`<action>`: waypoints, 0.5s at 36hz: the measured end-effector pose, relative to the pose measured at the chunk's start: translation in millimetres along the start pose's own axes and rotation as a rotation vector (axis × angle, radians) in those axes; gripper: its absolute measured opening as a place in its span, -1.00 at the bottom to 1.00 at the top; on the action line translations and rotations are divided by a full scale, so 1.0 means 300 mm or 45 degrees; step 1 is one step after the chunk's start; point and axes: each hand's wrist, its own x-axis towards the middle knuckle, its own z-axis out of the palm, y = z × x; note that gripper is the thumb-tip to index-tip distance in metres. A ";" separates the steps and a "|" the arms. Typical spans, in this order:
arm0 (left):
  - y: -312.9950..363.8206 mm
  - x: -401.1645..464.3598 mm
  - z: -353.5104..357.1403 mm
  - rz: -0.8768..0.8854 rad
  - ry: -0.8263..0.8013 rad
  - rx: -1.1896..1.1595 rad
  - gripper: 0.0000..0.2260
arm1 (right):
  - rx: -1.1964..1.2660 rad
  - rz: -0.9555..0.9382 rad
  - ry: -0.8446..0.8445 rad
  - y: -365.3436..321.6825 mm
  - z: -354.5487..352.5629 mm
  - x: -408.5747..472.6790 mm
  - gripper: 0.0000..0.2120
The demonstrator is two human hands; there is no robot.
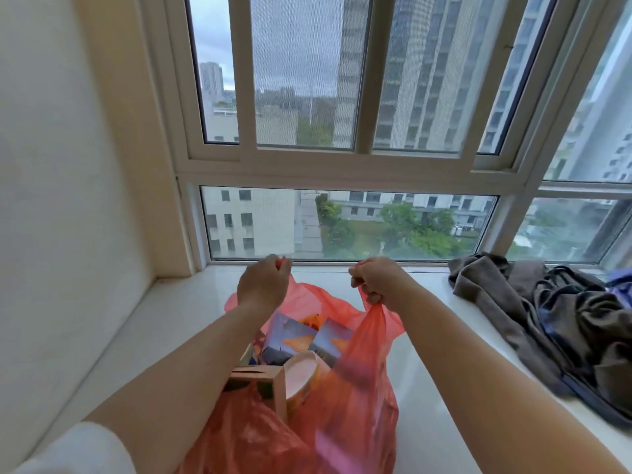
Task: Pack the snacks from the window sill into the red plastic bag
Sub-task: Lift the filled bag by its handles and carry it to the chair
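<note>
I have my left hand (pixel 263 285) and right hand (pixel 374 280) each fisted tight on a handle of the translucent red plastic bag (pixel 345 405), which sits snack-filled mid-sill on the white window sill (pixel 164 319).

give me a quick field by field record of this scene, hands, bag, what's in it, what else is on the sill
left hand: grips one handle of the red plastic bag
right hand: grips the other handle, pulled up
bag state: mouth held open, resting on the window sill
bag contents: purple snack boxes, a round tub with a pale lid, a brown carton
snacks left on sill: none visible
other items: pile of dark clothes on the sill, to the right, apart from the bag
background: window with buildings outside
</note>
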 end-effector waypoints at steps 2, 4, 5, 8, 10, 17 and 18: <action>0.031 0.008 -0.020 -0.001 0.043 -0.066 -0.66 | -0.018 -0.017 -0.005 -0.007 -0.011 0.006 -0.76; 0.070 0.021 -0.046 -0.012 0.054 -0.146 -0.69 | -0.044 -0.062 0.018 -0.021 -0.026 0.008 -0.75; 0.092 0.027 -0.063 -0.017 0.065 -0.181 -0.71 | -0.076 -0.099 0.043 -0.031 -0.034 0.010 -0.75; 0.157 0.052 -0.113 -0.038 0.097 -0.295 -0.72 | -0.146 -0.250 0.095 -0.081 -0.061 0.019 -0.73; 0.188 0.067 -0.135 -0.057 0.103 -0.382 -0.73 | -0.157 -0.312 0.155 -0.117 -0.083 0.032 -0.74; 0.238 0.119 -0.218 -0.203 0.128 -0.714 -0.70 | -0.188 -0.500 0.393 -0.186 -0.166 0.050 -0.80; 0.226 0.129 -0.221 -0.266 0.147 -0.799 -0.69 | -0.177 -0.514 0.396 -0.176 -0.175 0.055 -0.78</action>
